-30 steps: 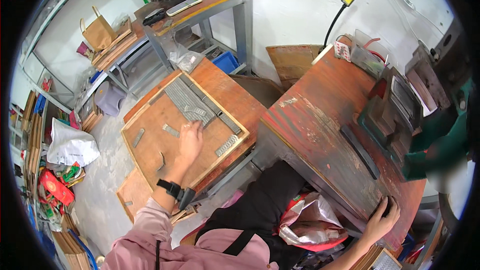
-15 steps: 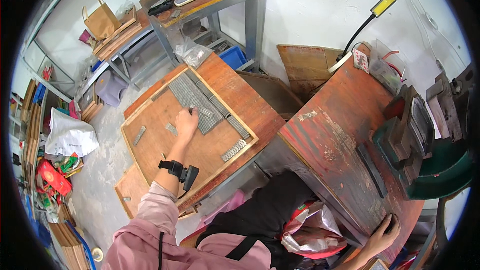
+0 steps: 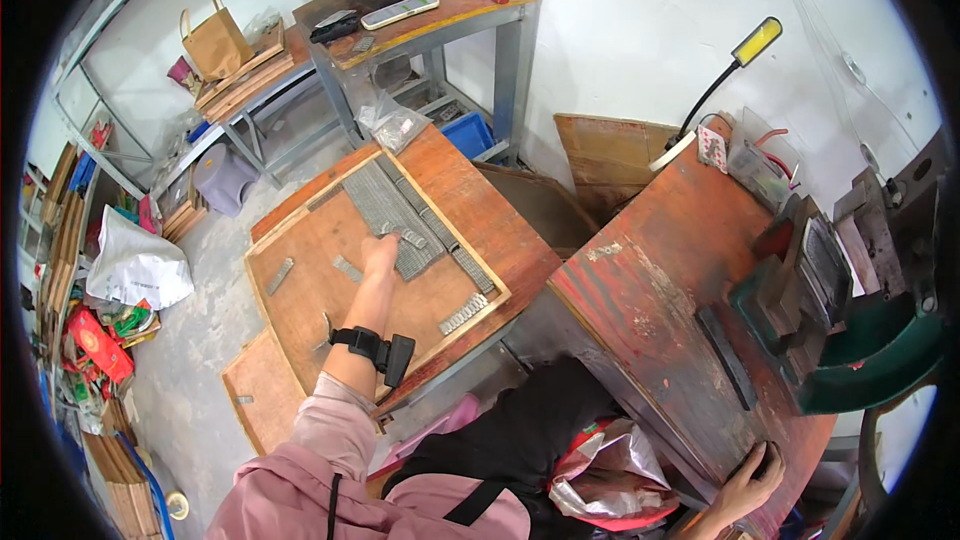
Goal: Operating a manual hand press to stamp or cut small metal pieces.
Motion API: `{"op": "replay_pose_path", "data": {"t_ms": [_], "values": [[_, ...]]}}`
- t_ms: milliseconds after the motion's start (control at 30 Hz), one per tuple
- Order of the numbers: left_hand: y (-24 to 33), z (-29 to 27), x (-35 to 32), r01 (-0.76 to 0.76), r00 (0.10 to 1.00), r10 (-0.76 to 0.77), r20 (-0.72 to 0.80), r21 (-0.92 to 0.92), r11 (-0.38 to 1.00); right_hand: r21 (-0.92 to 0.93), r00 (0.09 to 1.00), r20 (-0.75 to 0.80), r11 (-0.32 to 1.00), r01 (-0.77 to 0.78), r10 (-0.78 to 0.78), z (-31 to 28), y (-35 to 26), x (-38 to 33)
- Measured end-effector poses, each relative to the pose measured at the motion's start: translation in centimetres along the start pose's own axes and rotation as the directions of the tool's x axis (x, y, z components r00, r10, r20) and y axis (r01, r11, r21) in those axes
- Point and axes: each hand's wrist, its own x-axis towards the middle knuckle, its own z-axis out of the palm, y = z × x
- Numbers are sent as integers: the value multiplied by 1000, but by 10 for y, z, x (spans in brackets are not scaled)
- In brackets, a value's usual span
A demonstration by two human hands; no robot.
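Note:
My left hand (image 3: 379,254) reaches over a shallow wooden tray (image 3: 290,312), fingers pinched together at the near side of a block of tightly packed grey metal pieces (image 3: 385,202). What they pinch is too small to make out. Beside the fingertips, a short row of shiny metal pieces (image 3: 412,239) lies on the block. Other short metal strips (image 3: 347,268) lie loose in the tray, and a ridged row (image 3: 464,313) sits by its right edge. My right hand (image 3: 755,481) rests curled at the worn bench's near edge, around a dark spot I cannot identify.
The worn red-brown bench (image 3: 650,270) carries a dark flat bar (image 3: 727,355) and a green machine (image 3: 870,360) with metal blocks. A lamp (image 3: 757,42) stands at its back. A clear plastic bag (image 3: 396,127) lies behind the tray. Left are a stool (image 3: 222,178) and a white sack (image 3: 138,262).
The whole view has shifted slightly. My left hand stays at nearly the same place by the metal block, its forearm a little more upright. My right hand remains at the bench edge.

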Motion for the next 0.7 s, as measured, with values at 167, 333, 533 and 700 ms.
{"op": "replay_pose_path", "data": {"t_ms": [167, 333, 533, 700], "values": [[-6, 6, 14, -32, 999, 32, -25, 19, 999, 23, 1000, 4, 1000, -3, 3, 0, 1, -1], [4, 12, 13, -91, 995, 97, -27, 164, 982, 39, 999, 15, 999, -32, 32, -2, -3, -1], [20, 22, -11, -124, 978, 181, -99, 419, 899, 53, 1000, -10, 998, 28, -28, -3, -7, -2], [16, 25, -11, -131, 949, 245, -200, 455, 881, 53, 1000, -15, 998, 20, -20, -3, -7, -1]]}}
